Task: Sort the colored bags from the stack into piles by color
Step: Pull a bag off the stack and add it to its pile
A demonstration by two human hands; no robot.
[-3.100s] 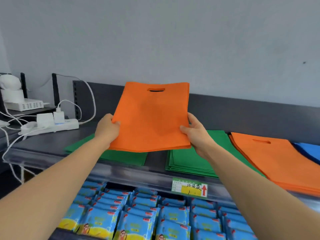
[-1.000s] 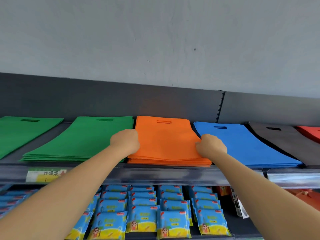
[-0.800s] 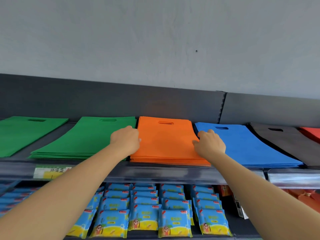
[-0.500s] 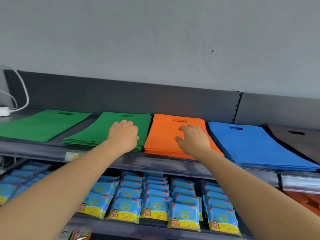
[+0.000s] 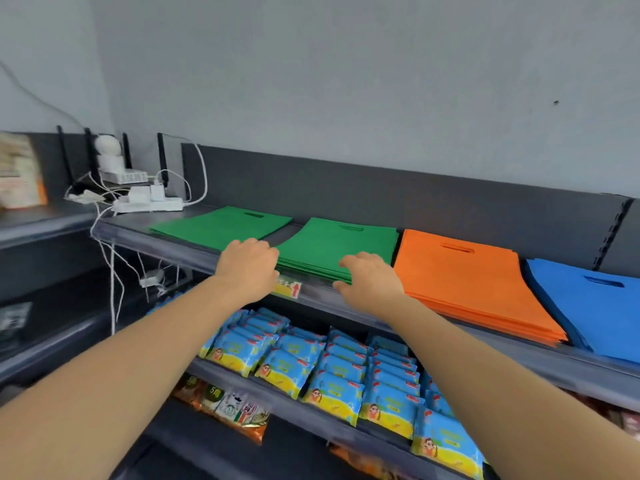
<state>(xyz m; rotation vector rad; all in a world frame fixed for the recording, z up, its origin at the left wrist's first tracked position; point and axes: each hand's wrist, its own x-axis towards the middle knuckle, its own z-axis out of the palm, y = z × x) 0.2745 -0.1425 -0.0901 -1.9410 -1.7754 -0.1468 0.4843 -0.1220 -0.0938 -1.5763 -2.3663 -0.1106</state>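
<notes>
Both hands' fingers [image 5: 350, 262] at front corners of green pile [image 5: 334, 242]

four bag piles [image 5: 337, 249], two hands [image 5: 247, 268]

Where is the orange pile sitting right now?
Head view, right of centre on the top shelf: the orange pile lies between a green pile and the blue pile.

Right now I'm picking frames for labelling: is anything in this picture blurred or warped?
Head view: left edge smeared, carton unreadable; shelf lines slant and curve slightly with the wide lens; middle green bags sharp; light even, no harsh glare.
</notes>
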